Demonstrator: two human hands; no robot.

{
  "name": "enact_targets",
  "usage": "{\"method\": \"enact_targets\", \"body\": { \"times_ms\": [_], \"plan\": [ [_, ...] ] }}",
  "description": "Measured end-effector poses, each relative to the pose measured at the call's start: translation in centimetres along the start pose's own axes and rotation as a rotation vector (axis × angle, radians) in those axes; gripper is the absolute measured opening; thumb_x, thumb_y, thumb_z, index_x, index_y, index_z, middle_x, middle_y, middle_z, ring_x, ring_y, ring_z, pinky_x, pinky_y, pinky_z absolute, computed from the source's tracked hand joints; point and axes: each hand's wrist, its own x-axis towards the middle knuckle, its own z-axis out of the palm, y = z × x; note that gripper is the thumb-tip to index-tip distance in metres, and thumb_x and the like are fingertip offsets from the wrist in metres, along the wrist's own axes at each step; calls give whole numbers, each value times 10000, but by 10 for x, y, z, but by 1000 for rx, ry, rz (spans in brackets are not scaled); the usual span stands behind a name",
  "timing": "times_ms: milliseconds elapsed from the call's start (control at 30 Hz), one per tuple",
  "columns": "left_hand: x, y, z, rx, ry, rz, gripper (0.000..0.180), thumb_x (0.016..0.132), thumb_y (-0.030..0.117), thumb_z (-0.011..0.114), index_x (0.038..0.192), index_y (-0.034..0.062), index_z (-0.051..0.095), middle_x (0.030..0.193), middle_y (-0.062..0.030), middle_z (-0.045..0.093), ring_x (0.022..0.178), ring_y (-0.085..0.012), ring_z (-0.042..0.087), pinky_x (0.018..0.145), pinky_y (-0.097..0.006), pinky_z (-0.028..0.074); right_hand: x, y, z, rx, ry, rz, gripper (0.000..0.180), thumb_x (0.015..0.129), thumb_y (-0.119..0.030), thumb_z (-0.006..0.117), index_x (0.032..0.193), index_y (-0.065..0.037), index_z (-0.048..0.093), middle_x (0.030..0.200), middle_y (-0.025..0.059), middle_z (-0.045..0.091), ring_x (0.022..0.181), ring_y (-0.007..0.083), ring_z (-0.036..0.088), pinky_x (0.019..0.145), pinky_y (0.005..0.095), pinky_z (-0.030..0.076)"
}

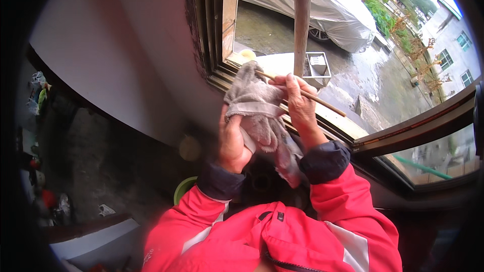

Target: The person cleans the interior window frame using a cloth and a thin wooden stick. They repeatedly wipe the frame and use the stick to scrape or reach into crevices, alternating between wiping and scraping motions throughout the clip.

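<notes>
In the head view, a grey cloth is seen bunched at the centre of the frame, raised in front of an open window frame. The cloth is gripped from below by the left hand, whose fingers are closed around its lower folds, with the thumb side turned toward the wall. A thin wooden stick is held by the right hand, the fingers being closed upon it near its middle; the stick runs slantwise, its upper end buried in the top of the cloth and its lower end projecting to the right over the sill. Both hands are thus clamped, one on the cloth and one on the stick, and lie just beside each other, with a tail of cloth hanging between the wrists. Dark cuffs and red jacket sleeves are noted entering from the lower edge. A vertical wooden bar is recorded in the window opening behind the hands. Outside, a covered car stands on wet ground, and a small grey box rests near the sill. A pale wall is observed to the left, above a dark, cluttered floor area.
</notes>
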Motion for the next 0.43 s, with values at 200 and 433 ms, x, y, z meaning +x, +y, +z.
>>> {"method": "enact_targets", "body": {
  "times_ms": [200,433],
  "plan": [
    [70,25,-32,0,-63,144,327,936,162,495,1221,10,541,1228,-98,575,1128,-219,551,992,-357,432,66,13,79,-338,-37,-370,252,951,-182,519,837,-3,656,644,91,620,564,116,535,554,288,458],
    [60,0,-67,54,155,135,392,940,147,499,1300,-5,468,1317,-114,509,1203,-242,498,1032,-376,402,58,49,75,-192,-122,-191,251,942,-181,527,826,-22,682,690,145,668,610,244,650,605,353,519]
  ]
}}
